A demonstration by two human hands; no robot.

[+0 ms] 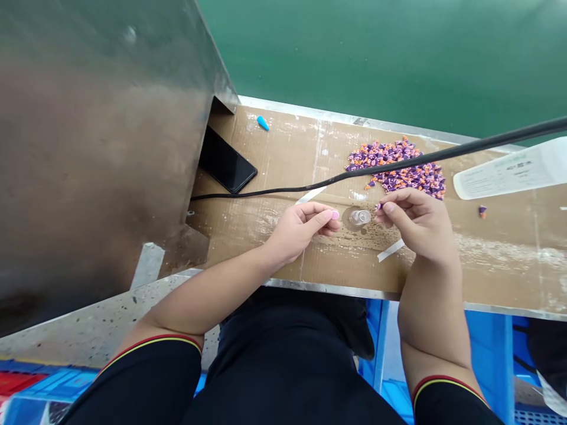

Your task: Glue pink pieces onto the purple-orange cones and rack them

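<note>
My left hand [305,227] is closed in a pinch on a small flat pink piece [335,215]. With thumb and forefinger, my right hand [416,221] grips a small purple piece [378,206], mostly covered by the fingertips. Between the two hands, a small clear cup [360,218] stands on the wet cardboard, apart from both. Just beyond my right hand lies a pile of small purple, orange and pink pieces [394,156]; what they are exactly I cannot tell.
A black cable [310,188] crosses over the cardboard-covered bench [274,159]. At left are a metal housing [101,147], a phone [228,162] and a blue tip [263,123]. A white bottle [509,171], one loose piece [482,211] and a white strip [391,250] are at right.
</note>
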